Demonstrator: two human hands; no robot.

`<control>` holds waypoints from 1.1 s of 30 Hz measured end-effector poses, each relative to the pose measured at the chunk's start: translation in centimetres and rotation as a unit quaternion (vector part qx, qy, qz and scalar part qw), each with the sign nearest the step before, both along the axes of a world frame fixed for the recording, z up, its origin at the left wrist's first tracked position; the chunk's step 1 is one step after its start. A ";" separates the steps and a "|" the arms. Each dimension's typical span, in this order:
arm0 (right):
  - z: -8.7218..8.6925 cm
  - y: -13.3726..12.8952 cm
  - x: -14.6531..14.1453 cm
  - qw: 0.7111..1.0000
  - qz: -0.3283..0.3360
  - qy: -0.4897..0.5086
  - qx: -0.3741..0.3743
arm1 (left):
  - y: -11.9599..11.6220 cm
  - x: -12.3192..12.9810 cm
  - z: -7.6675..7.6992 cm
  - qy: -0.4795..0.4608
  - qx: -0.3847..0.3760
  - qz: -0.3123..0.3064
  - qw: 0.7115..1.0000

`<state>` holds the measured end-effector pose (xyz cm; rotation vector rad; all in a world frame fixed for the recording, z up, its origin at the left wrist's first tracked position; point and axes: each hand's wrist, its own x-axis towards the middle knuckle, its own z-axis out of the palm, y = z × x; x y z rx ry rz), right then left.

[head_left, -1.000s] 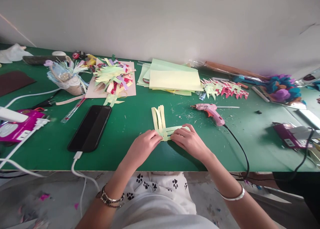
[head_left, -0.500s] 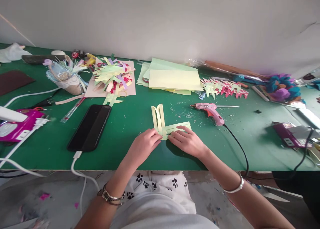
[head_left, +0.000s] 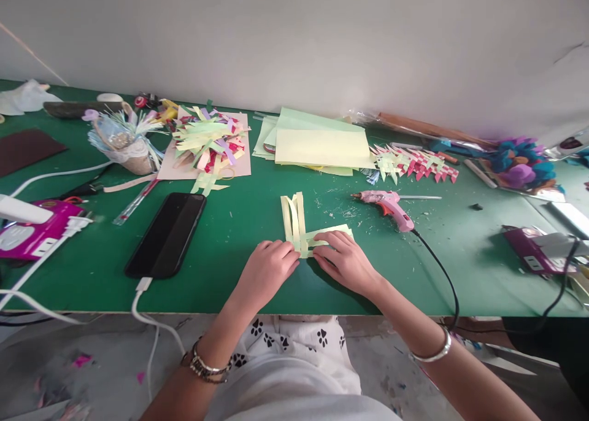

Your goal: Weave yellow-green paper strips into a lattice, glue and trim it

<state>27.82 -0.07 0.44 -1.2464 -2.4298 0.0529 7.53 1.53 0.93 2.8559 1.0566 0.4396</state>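
Note:
Pale yellow paper strips stand away from me and cross light green strips that run to the right, with the crossing close to the table's front edge. My left hand has its fingers closed together on the left side of the crossing, at the lower end of the yellow strips. My right hand lies over the green strips, fingers bent and somewhat spread, the tips pressing on them. Its palm side is hidden.
A black phone with a white cable lies left of my hands. To the right is a pink glue gun. Behind are paper sheets, a pile of coloured strips and a woven red-green piece.
My right hand's fingers have shifted slightly on the green strips. My left hand stays at the crossing with little movement. The whole view has moved slightly.

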 end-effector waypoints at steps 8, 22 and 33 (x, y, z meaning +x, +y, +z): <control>0.3 0.2 -0.8 0.992 -0.079 -0.059 -0.075 | -0.9 -0.1 -0.5 -0.016 0.036 0.013 0.999; 0.7 1.1 -1.4 0.974 -0.176 -0.019 -0.140 | -1.1 -0.1 -0.8 -0.056 0.027 0.011 0.998; 1.1 2.4 -0.3 0.968 -0.101 0.019 -0.229 | -0.4 0.2 -0.9 -0.056 -0.034 0.040 0.997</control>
